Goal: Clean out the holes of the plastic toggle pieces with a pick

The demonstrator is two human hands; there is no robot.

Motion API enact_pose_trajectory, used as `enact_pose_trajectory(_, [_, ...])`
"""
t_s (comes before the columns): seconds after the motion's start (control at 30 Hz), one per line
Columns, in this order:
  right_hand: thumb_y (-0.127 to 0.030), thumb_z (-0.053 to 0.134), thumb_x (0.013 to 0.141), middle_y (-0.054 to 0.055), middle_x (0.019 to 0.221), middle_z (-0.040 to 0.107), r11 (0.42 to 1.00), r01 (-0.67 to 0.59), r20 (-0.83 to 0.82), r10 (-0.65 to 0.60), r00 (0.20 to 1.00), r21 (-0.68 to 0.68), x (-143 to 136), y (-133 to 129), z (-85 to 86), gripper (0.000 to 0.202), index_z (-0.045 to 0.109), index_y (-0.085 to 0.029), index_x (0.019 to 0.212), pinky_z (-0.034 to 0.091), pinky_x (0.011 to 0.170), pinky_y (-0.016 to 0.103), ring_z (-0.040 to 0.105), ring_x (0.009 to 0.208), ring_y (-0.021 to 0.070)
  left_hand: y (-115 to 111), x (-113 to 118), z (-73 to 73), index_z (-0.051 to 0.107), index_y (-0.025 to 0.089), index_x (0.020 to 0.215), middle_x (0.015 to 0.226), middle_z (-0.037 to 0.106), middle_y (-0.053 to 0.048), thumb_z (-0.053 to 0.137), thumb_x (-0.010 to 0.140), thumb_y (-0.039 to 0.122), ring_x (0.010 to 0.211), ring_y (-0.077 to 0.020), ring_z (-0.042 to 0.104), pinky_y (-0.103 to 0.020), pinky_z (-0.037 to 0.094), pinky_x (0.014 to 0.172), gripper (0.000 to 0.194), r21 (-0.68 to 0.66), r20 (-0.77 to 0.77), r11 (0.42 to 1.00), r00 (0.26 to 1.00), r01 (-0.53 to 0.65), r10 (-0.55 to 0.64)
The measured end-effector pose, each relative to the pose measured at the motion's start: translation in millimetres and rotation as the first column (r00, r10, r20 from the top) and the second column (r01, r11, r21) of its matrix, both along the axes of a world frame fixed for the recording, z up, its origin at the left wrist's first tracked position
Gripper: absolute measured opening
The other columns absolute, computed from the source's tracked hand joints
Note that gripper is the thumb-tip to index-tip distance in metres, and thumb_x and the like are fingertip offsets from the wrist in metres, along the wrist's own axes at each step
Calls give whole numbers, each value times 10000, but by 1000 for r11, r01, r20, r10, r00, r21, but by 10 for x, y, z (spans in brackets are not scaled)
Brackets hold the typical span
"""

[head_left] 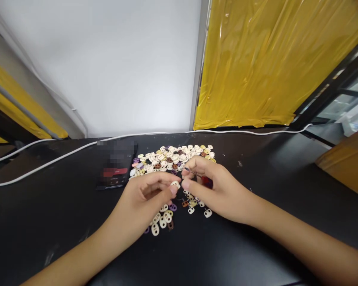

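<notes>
Between the thumb and fingers of my left hand (pixel 153 192) is a small cream two-holed piece (pixel 175 184). My right hand (pixel 213 186) is closed around a thin tool with a red handle (pixel 207 182), its dark tip near the fingertips. The fingertips of both hands are close together. Behind them lies a wide pile of small pieces (pixel 170 159), mostly cream, some brown, purple and yellow. Several loose cream pieces (pixel 162 221) lie below my left hand. Near my right hand are small pieces with thin metal parts (pixel 208 213).
A dark phone (pixel 115 171) with a partly red screen lies left of the pile on the black table (pixel 179 258). A white cable (pixel 56 159) runs along the table's back edge. At the right stands a cardboard box (pixel 347 161).
</notes>
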State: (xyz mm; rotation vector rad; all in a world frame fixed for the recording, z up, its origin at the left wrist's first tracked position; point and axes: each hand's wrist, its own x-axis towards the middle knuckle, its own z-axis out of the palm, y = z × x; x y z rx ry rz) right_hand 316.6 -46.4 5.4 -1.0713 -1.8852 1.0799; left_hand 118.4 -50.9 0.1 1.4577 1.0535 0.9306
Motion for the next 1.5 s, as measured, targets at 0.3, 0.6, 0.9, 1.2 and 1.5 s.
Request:
enact_pose_trajectory(0.3, [-176, 450, 963, -23, 717, 607, 994, -100, 266, 85, 960, 42, 81, -88, 54, 110, 548, -214, 931, 399, 613, 271, 550, 645, 135, 17, 17, 39, 663, 173, 855, 698, 781, 3, 760, 778, 226, 707, -145, 766, -215, 631, 716, 134, -140, 136, 987, 986, -77, 97])
enact_pose_trajectory(0.6, [-168, 474, 950, -11, 716, 620, 997, -63, 227, 50, 973, 50, 60, -56, 31, 131, 571, -202, 869, 410, 607, 252, 559, 641, 131, -16, 8, 30, 647, 182, 818, 752, 791, 13, 739, 841, 226, 742, -139, 779, -197, 635, 717, 105, -79, 169, 996, 984, -36, 49])
enact_pose_trajectory(0.9, [-130, 500, 902, -24, 668, 588, 988, -114, 354, 68, 933, 109, 78, -57, 13, 114, 571, -204, 851, 364, 567, 247, 516, 593, 124, -27, -1, -2, 676, 188, 860, 814, 792, 14, 729, 877, 245, 814, -149, 783, -215, 636, 778, 79, -94, 114, 994, 993, 56, -45])
enact_pose_trajectory(1.2, [-136, 494, 910, -30, 661, 555, 993, -32, 156, 15, 988, 110, -22, -99, -57, 116, 506, -204, 816, 382, 562, 231, 497, 577, 111, -72, 64, -65, 644, 182, 843, 767, 799, 10, 771, 832, 267, 792, -159, 788, -217, 648, 765, 153, -140, 209, 989, 976, -40, 69])
enact_pose_trajectory(1.5, [-180, 528, 895, -29, 639, 563, 986, -23, 367, -40, 930, 165, 50, -50, 9, 60, 543, -202, 840, 344, 550, 252, 477, 556, 118, 31, 38, -51, 638, 181, 843, 730, 799, -5, 731, 837, 221, 757, -166, 792, -195, 635, 709, 101, -164, 161, 981, 978, -105, 132])
